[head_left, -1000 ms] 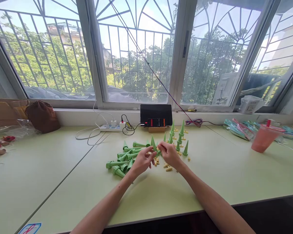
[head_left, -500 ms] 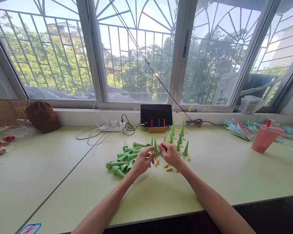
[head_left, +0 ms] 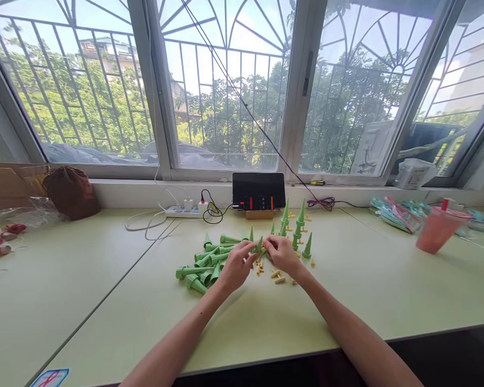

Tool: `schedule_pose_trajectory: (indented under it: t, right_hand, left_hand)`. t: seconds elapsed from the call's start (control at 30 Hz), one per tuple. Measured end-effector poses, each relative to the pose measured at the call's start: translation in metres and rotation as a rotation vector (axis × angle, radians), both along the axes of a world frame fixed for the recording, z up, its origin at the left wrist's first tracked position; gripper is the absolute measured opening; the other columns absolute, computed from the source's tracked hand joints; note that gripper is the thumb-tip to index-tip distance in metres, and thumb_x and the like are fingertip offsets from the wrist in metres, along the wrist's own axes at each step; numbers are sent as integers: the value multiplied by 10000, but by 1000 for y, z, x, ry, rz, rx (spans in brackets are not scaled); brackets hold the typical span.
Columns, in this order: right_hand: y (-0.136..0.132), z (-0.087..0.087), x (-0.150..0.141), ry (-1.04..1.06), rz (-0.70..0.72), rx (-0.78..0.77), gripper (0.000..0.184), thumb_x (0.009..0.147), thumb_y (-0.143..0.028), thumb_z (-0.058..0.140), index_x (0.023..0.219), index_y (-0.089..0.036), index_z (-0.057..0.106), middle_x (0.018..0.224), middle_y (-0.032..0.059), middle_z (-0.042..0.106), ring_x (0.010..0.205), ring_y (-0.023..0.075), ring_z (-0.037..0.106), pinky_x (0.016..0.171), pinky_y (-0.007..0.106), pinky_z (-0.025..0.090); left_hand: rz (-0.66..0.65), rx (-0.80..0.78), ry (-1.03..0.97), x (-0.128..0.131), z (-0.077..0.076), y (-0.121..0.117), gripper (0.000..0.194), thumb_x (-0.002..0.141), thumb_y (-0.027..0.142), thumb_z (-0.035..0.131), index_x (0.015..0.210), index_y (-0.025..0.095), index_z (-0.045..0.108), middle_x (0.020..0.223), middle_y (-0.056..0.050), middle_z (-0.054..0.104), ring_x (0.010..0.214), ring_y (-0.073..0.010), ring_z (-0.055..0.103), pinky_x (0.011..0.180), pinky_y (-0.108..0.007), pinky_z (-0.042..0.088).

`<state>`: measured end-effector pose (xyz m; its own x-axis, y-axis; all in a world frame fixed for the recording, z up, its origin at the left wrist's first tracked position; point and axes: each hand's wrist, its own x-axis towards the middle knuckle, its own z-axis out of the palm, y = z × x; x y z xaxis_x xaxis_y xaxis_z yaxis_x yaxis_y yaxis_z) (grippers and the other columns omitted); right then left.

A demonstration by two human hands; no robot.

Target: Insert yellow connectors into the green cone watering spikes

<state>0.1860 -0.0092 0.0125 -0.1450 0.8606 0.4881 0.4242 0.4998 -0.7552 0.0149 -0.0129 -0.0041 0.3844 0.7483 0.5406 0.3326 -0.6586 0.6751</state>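
My left hand (head_left: 239,263) is closed around a green plastic cone spike (head_left: 259,245), its tip pointing up and leaning slightly right. Close beside it, my right hand (head_left: 282,253) has its fingers pinched at the cone's right side; what sits between those fingertips is hidden. Left of my hands lies a pile of green cone spikes (head_left: 196,271) with ribbed collars. Beyond and to the right, several green cones (head_left: 307,246) stand upright, with small yellow valve pieces around them. More yellow T-shaped pieces (head_left: 279,280) lie loose below my right hand.
A dark tablet (head_left: 258,185) and a lit phone (head_left: 260,203) lean behind the cones. On the left is a power strip (head_left: 183,212) with cables. A pink cup (head_left: 439,228) and plastic packets (head_left: 393,214) stand right. A brown pouch (head_left: 70,192) sits far left.
The cone in my left hand has tilted from nearly upright towards the right and sits slightly lower. Both hands stay close together in nearly the same place.
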Motion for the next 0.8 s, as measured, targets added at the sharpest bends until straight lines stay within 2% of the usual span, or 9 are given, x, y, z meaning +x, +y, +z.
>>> schedule_pose_trajectory:
  t: [0.17, 0.33, 0.5, 0.6, 0.67, 0.8]
  right_hand:
    - [0, -1, 0, 71, 47, -60, 341, 885, -388, 456, 604, -196, 439, 407, -50, 425, 375, 96, 381, 431, 227, 299]
    - [1, -2, -1, 74, 24, -33, 339, 885, -401, 457, 613, -197, 461, 404, -44, 431, 377, 105, 384, 422, 235, 297]
    - [0, -2, -1, 44, -43, 37, 353, 911, -414, 435, 631, -199, 452, 444, -40, 428, 417, 111, 374, 448, 243, 283]
    - [-2, -1, -1, 22, -83, 89, 354, 927, -422, 418, 661, -195, 474, 488, -36, 430, 455, 115, 373, 470, 244, 278]
    - [-3, 0, 0, 7, -100, 124, 351, 933, -422, 410, 682, -191, 493, 516, -35, 432, 478, 115, 369, 483, 243, 277]
    - [-5, 1, -1, -21, -98, 167, 347, 944, -413, 394, 709, -186, 511, 542, -38, 428, 493, 110, 357, 503, 239, 286]
  left_hand:
    - [17, 27, 9, 1, 4, -4, 329, 922, 354, 427, 1164, 260, 629, 1018, -61, 569, 552, -60, 535, 472, -180, 465]
    - [66, -12, -17, 4, 5, -4, 320, 889, 367, 476, 1136, 252, 644, 1030, -69, 586, 578, -83, 544, 466, -187, 465]
    - [79, -119, -88, 5, 7, -4, 398, 857, 421, 520, 1210, 243, 570, 1119, -87, 571, 579, -88, 587, 420, -187, 469]
    - [80, -226, -170, 5, 8, -2, 460, 835, 484, 532, 1208, 217, 517, 1103, -95, 571, 524, -91, 594, 358, -200, 462]
    - [92, -283, -229, 5, 7, 0, 455, 829, 522, 523, 1139, 189, 511, 1037, -86, 588, 493, -96, 598, 332, -202, 456]
    - [100, -385, -300, 6, 6, 3, 448, 818, 597, 500, 882, 154, 513, 823, -42, 608, 431, -98, 582, 314, -195, 437]
